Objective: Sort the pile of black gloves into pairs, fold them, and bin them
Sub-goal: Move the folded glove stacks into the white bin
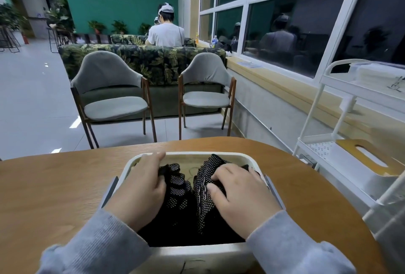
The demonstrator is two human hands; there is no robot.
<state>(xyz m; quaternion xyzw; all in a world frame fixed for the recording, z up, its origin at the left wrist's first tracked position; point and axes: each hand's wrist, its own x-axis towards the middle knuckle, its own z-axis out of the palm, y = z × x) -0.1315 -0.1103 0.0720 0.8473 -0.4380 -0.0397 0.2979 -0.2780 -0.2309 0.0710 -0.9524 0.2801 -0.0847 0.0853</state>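
Note:
A white bin (219, 156) with grey side handles stands on the wooden table right in front of me. Inside it lie black gloves with white dots, in two bundles: a left bundle (178, 195) and a right bundle (203, 199). My left hand (141, 188) rests flat on the left bundle, its fingers bent over the gloves' far end. On the right bundle lies my right hand (238, 195), with curled fingers pressing into the fabric. Both hands are inside the bin. A patch of the bin's pale floor (191, 169) shows between the bundles.
The round wooden table (54, 190) spreads to both sides of the bin. A white wire cart (341, 149) holding a wooden-lidded box stands at the right. Two grey chairs (114, 96) face me beyond the table, and a person in white sits behind a leaf-print sofa.

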